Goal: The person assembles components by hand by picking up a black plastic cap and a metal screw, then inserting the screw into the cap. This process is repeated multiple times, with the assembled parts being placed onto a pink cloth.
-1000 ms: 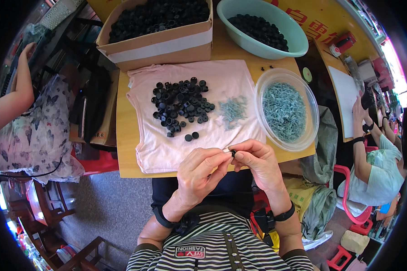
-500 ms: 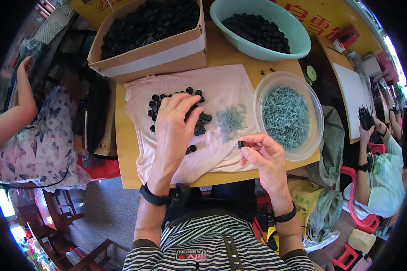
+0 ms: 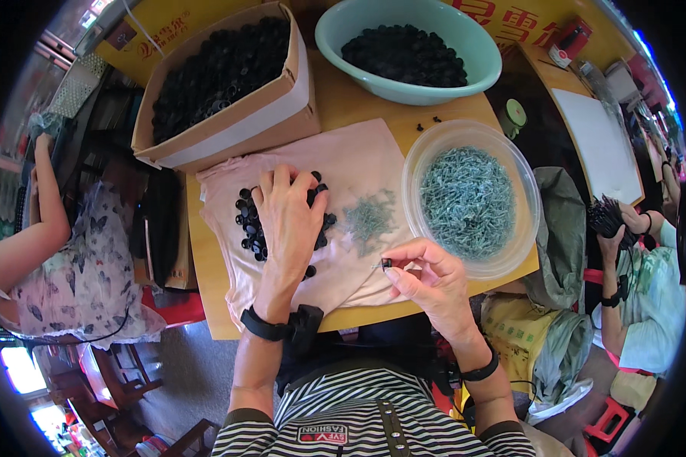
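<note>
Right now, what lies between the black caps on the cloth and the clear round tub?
The head view shows a small heap of silvery metal pieces between them, on the pink cloth.

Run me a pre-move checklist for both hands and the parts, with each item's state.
1. Right hand grips a cap: ok, pinched at the fingertips.
2. Screw in that cap: ok, a thin shank pokes out; how deep it sits, cannot tell.
3. Left hand has a cap: cannot tell, its fingers cover part of the cap pile.
4. Loose screws apart from the cap pile: ok, to its right.
5. Table free of strays: not ok, two small black pieces lie beyond the tub.
</note>
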